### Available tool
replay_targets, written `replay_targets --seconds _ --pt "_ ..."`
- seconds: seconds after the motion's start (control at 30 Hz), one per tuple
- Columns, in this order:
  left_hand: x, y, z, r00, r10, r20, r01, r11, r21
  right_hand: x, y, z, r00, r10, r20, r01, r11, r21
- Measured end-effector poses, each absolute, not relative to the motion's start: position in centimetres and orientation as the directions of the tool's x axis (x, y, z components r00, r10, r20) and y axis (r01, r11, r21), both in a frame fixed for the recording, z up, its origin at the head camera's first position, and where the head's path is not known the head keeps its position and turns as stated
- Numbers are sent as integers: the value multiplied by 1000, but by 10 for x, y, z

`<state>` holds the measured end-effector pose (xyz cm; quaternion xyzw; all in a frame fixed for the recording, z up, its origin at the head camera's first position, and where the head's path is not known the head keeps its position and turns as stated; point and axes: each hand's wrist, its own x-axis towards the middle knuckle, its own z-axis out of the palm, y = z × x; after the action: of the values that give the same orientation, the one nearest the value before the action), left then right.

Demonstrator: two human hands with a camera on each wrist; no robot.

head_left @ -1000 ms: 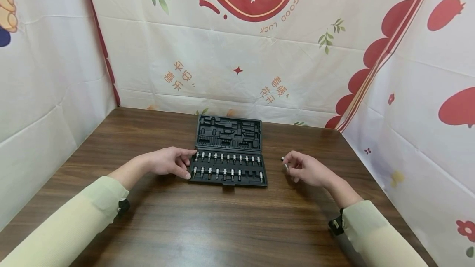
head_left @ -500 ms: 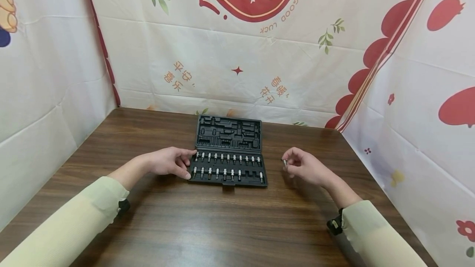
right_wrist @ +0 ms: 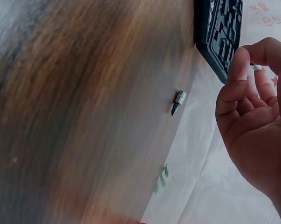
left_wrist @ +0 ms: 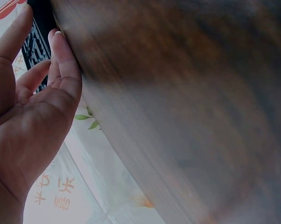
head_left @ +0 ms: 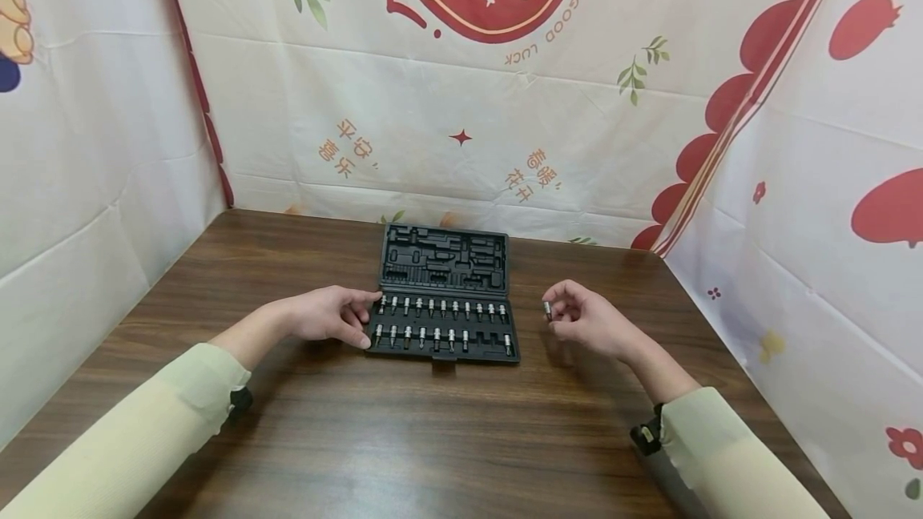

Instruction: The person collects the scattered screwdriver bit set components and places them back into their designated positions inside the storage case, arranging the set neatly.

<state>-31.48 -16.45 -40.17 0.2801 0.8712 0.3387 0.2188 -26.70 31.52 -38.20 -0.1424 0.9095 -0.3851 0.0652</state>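
A black tool case (head_left: 441,348) lies open on the table, with two rows of bit sockets (head_left: 437,335) in its tray. My left hand (head_left: 328,315) rests against the tray's left side, index fingertip near the hinge and thumb at the front corner. To the right of the case, my right hand (head_left: 594,323) pinches one bit socket (head_left: 547,310) between thumb and fingers, above the table. Only a bit of that socket (right_wrist: 257,67) shows behind the fingers in the right wrist view. A second, loose bit socket (right_wrist: 178,101) with a dark tip lies on the table there.
The brown wooden table (head_left: 433,439) carries the case near its back edge. A printed white cloth (head_left: 433,102) hangs behind and along both sides. The case lid (head_left: 445,259), with moulded hollows, leans back. A few slots (head_left: 489,339) in the front row hold no socket.
My right hand has lifted the bit socket and shifted slightly left and back; the socket has turned more upright in the fingers. The left hand and the case have stayed put.
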Motion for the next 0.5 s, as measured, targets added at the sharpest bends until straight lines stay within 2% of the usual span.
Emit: replay_targets --seconds 0.5 --pt "-316 -163 -403 -747 639 -182 347 609 713 -269 296 -375 -948 -295 117 -284 624 -728"
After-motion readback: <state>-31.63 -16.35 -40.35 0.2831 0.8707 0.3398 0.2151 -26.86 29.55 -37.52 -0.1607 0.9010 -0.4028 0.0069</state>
